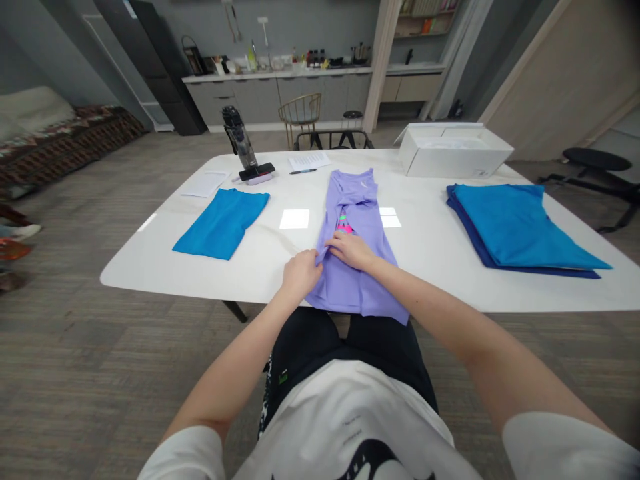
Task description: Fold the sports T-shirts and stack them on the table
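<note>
A lavender sleeveless top (370, 288) lies lengthwise on the white table (270, 283), its lower edge hanging slightly past the front edge. My left hand (303, 272) pinches the garment's left side. Just to the right, my right hand (351, 251) lies over the fabric with its fingertips gripping a fold close to my left fingers. Above my right hand, a pink and multicoloured patch (343, 221) shows in a gap in the folded cloth. The upper part of the top is rumpled, with a small light mark near its right shoulder.
On the left lies a folded blue cloth (223, 223); behind it stand a handheld vacuum (243, 143), papers (206, 184) and a pen (303, 171). Blue and navy folded cloths (515, 223) lie at right, before an open white box (453, 150). A chair (301, 112) stands beyond the table.
</note>
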Action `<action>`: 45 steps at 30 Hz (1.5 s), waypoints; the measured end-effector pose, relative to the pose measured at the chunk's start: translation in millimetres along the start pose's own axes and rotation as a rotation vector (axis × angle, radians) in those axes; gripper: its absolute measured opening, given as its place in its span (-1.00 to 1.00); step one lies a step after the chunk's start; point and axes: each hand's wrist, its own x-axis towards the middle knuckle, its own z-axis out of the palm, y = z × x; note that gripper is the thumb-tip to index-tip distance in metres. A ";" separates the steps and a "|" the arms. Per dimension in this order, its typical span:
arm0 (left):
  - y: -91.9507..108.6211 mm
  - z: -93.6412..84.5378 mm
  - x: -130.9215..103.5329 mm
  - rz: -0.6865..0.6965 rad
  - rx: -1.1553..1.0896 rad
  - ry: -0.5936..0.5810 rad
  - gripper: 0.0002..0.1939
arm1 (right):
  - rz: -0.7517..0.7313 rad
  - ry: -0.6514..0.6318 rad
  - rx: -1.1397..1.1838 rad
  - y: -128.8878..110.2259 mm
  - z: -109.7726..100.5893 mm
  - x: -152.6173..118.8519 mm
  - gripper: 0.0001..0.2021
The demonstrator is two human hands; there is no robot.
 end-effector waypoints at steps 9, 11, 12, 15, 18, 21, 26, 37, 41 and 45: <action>6.7 3.5 -64.8 0.135 0.045 0.174 -0.86 | 0.062 0.015 -0.040 -15.6 -11.7 -35.2 -0.70; 13.8 11.6 -71.3 0.205 -0.023 0.217 -0.85 | -0.032 -0.010 -0.015 -22.9 -15.5 -46.6 -0.72; 18.3 15.9 -73.3 0.243 -0.059 0.231 -0.83 | -0.062 -0.017 0.001 -25.9 -18.1 -52.7 -0.73; 32.9 27.6 -77.1 0.362 -0.147 0.259 -0.71 | -0.055 0.023 0.051 -27.7 -29.2 -73.2 -0.74; 45.1 36.8 -79.9 0.486 -0.158 0.245 -0.61 | 0.006 0.059 0.066 -20.2 -39.4 -95.8 -0.74; 51.9 45.3 -80.9 0.526 -0.065 0.204 -0.55 | 0.067 0.043 0.093 -12.6 -39.8 -114.3 -0.73; 51.9 51.5 -79.5 0.435 0.092 0.122 -0.63 | 0.204 -0.023 0.320 -11.9 -30.1 -118.2 -0.70; 44.0 24.6 -80.6 0.644 -0.042 -0.122 -0.69 | 0.195 -0.107 0.380 4.6 -38.0 -129.7 -0.75; 33.6 19.8 -63.2 0.509 -0.165 -0.104 -0.61 | 0.347 -0.042 0.483 6.0 -34.1 -126.7 -0.77; 35.1 26.8 -39.8 0.243 0.042 -0.069 -0.66 | 0.479 0.062 0.516 11.6 -24.7 -96.8 -0.72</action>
